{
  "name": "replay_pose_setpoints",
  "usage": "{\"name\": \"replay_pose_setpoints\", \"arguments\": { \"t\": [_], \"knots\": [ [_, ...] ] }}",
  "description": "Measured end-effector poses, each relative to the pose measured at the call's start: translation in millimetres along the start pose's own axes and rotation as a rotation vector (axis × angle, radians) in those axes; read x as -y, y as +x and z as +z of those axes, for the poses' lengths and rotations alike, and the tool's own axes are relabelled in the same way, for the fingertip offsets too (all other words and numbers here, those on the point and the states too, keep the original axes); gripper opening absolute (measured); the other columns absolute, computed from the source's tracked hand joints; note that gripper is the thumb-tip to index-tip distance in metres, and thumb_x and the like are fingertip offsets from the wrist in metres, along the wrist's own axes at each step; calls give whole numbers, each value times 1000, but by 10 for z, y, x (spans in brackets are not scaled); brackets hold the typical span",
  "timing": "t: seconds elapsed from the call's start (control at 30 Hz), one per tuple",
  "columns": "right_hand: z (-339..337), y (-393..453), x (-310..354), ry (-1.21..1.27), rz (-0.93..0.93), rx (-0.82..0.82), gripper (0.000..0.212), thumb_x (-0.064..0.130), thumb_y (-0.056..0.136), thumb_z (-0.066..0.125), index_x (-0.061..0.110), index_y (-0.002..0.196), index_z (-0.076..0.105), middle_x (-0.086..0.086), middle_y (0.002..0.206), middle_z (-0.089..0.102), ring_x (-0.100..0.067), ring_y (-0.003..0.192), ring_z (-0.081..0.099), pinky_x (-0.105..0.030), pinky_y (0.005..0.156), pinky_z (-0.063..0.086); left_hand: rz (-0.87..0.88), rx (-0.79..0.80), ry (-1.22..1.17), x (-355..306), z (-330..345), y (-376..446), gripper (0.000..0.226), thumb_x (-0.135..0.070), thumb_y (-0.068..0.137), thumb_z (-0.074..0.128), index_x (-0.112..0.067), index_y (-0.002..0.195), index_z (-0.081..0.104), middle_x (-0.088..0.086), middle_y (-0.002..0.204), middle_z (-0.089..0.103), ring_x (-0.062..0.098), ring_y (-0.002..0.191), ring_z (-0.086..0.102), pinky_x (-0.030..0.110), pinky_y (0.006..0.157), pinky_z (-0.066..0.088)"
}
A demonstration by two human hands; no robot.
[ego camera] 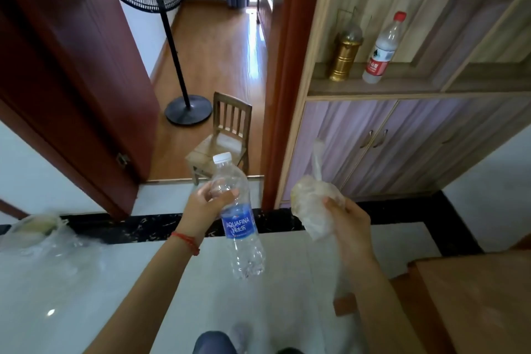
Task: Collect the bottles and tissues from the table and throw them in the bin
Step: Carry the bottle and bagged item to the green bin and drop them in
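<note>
Left hand (205,204): fingers (227,192) curled round the upper body of a clear, empty plastic water bottle with white cap and blue label (240,221), held upright at mid-air over the pale tiled floor (86,282); label reads "AQUAFINA" with smaller Chinese characters beneath. Right hand (349,224): fingers (330,204) closed on a crumpled translucent plastic bag of yellowish waste, possibly tissues (313,204), its twisted tail standing up; contents not legible. Risk, as judged: the thin ribbed bottle is gripped high and could slip or buckle in transit; the bag is held by its bulk, not its neck, so it may slide or spill if loosely tied. No bin is in view, so the throw cannot yet be aimed. Outward: a second clear plastic bottle with red cap and red label (382,50) stands on the wooden cabinet shelf (373,86) beside a gold cylindrical vessel (343,59); its label is Chinese, only partly readable. A loose clear plastic bag (37,234) lies on the floor at left, a possible trip or oversight.
</note>
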State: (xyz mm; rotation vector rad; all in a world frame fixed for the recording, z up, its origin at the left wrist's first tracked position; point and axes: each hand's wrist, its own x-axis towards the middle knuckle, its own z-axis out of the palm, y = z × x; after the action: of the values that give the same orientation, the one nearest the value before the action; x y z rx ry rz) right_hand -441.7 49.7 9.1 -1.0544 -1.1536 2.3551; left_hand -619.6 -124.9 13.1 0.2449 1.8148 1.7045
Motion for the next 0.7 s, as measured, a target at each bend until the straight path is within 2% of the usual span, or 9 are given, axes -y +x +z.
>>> {"name": "replay_pose_setpoints", "arguments": {
  "t": [0.07, 0.1, 0.17, 0.2, 0.27, 0.43, 0.53, 0.63, 0.7],
  "knots": [
    [95, 169, 90, -114, -123, -168, 8, 17, 75, 71, 12, 81, 70, -5, 76, 69, -9, 60, 68, -19, 54, 54, 3, 38, 19, -91, 0, 231, 21, -16, 78, 66, -18, 98, 60, 6, 93, 66, 20, 80, 64, 25, 69, 53],
    [162, 230, 137, -239, -233, -260, 9, 21, 79, 69, 15, 84, 67, -3, 79, 69, -4, 60, 67, -17, 53, 54, 4, 56, 23, -133, 10, 336, 28, -16, 78, 66, -14, 105, 60, 7, 95, 67, 20, 81, 65, 26, 70, 54],
    [200, 379, 192, -298, -322, -293, 7, 22, 82, 67, 17, 87, 65, 0, 81, 70, -1, 61, 66, -15, 54, 53, -10, 89, 20, -191, 45, 543, 42, -20, 75, 70, -10, 114, 57, 8, 99, 67, 23, 85, 65, 32, 76, 54],
    [219, 443, 237, -312, -322, -297, 2, 19, 85, 64, 18, 86, 65, 1, 80, 70, -1, 61, 66, -15, 54, 53, -20, 102, 11, -224, 78, 645, 47, -23, 72, 73, -10, 114, 57, 8, 100, 67, 23, 87, 65, 35, 79, 54],
    [222, 608, 346, -314, -310, -335, 6, 15, 88, 61, 19, 84, 65, 3, 76, 70, -1, 60, 66, -15, 53, 54, -38, 116, 19, -286, 151, 867, 49, -28, 66, 77, -15, 109, 58, 8, 101, 67, 24, 91, 65, 39, 85, 53],
    [111, 1094, 632, -296, -322, -368, 7, 16, 88, 61, 20, 82, 65, 6, 69, 70, 0, 59, 66, -15, 53, 53, -43, 131, 39, -398, 463, 1484, 38, -17, 81, 64, -8, 117, 54, 9, 102, 64, 28, 96, 62, 43, 89, 50],
    [21, 1360, 851, -303, -315, -394, 7, 18, 88, 62, 20, 83, 65, 6, 72, 70, 0, 60, 66, -18, 55, 54, -43, 159, 70, -490, 733, 1796, 33, -17, 81, 63, -11, 112, 55, 7, 95, 63, 25, 89, 62, 35, 81, 52],
    [-121, 1575, 1075, -288, -328, -433, 9, 16, 88, 61, 19, 80, 64, 9, 61, 70, 2, 55, 64, -13, 50, 51, -36, 201, 150, -558, 1049, 2056, 32, -16, 83, 61, -7, 113, 54, 5, 84, 60, 15, 70, 58, 21, 58, 48],
    [-217, 1671, 1208, -291, -337, -449, 10, 16, 88, 60, 20, 80, 64, 11, 61, 70, 3, 55, 64, -13, 50, 51, -24, 203, 199, -639, 1253, 2204, 18, -17, 84, 61, -12, 102, 56, 0, 76, 59, 5, 58, 55, 12, 46, 45]
  ]
}}
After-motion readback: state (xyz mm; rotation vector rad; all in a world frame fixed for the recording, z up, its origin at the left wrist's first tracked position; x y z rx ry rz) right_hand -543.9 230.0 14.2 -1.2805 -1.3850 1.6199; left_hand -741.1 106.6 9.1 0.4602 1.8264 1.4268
